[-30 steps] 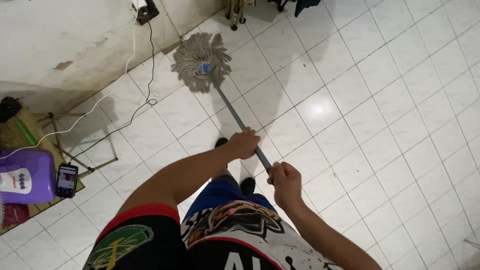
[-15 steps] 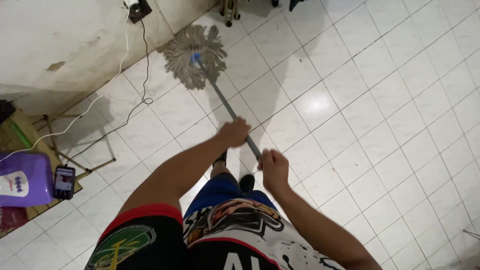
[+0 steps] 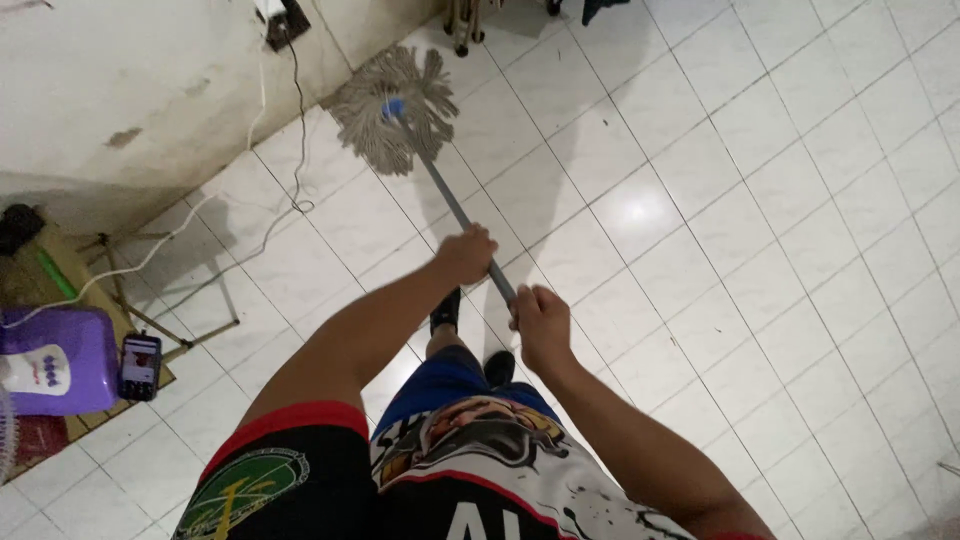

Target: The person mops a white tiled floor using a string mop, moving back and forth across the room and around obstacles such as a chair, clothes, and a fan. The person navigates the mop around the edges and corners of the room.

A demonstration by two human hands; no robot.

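I hold a mop with both hands. Its grey string head [image 3: 392, 108] with a blue collar lies spread on the white tiled floor [image 3: 760, 200] close to the base of the wall [image 3: 120, 90]. The grey handle [image 3: 450, 200] runs from the head back to me. My left hand [image 3: 466, 253] grips the handle further down the shaft. My right hand [image 3: 540, 322] grips it nearer the top end, just behind the left. My dark shoes [image 3: 446, 310] stand on the tiles below my hands.
A black and a white cable [image 3: 296, 150] hang from a wall socket [image 3: 284, 20] and trail across the floor. At the left a low wooden stand [image 3: 150, 300] carries a purple appliance [image 3: 58, 360] and a phone [image 3: 139, 366]. Furniture legs [image 3: 462, 30] stand at the top.
The mop head has slid up and left, closer to the wall. Both hands have moved forward and left along with the handle.
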